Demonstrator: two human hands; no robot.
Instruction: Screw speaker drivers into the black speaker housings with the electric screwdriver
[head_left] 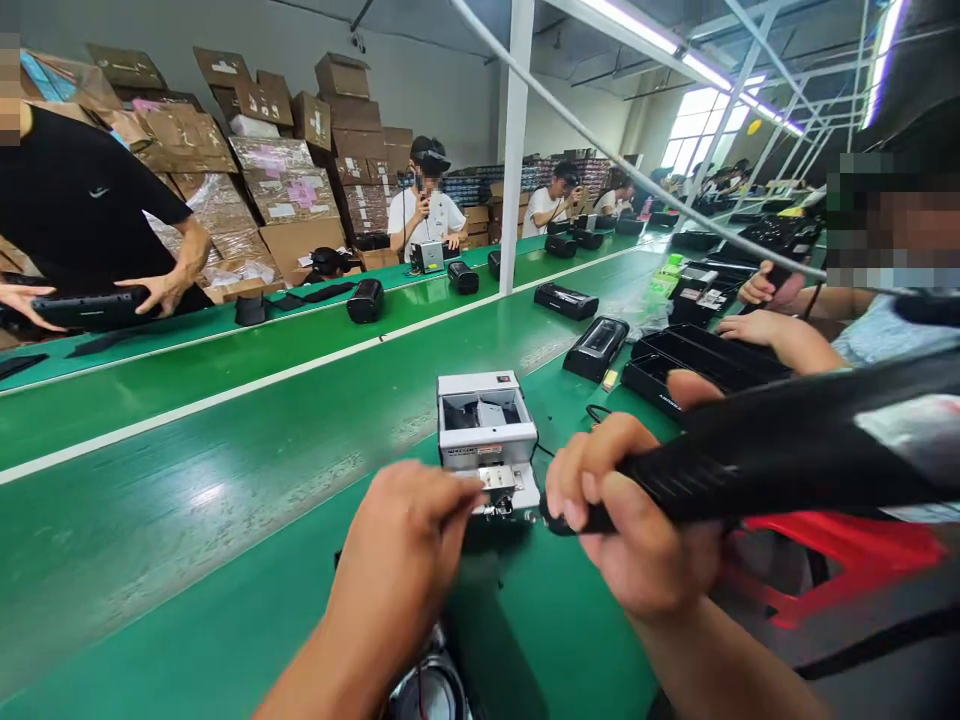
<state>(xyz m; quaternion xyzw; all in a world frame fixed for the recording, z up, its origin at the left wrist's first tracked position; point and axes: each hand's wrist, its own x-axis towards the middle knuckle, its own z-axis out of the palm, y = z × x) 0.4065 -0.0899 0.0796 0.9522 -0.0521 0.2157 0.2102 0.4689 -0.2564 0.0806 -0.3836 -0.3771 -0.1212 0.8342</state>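
My right hand (pixel 645 520) is wrapped round a black electric screwdriver (pixel 720 460), held nearly level with its tip pointing left at the front of a screw feeder (pixel 487 440). The feeder is a small white and grey box with an open top, standing on the green bench. My left hand (pixel 405 530) is just left of the feeder's front outlet, thumb and forefinger pinched together; whatever lies between them is hidden. Below my left hand, partly covered by the wrist, a dark housing with a round speaker (pixel 431 690) shows at the bottom edge.
A green conveyor belt (pixel 300 420) runs beyond the bench. Black speaker housings (pixel 596 348) and a black tray (pixel 697 365) lie ahead on the right. A co-worker's hand (pixel 757 325) is close by there. A red stool (pixel 840 560) stands at right; a white post (pixel 516 150) rises ahead.
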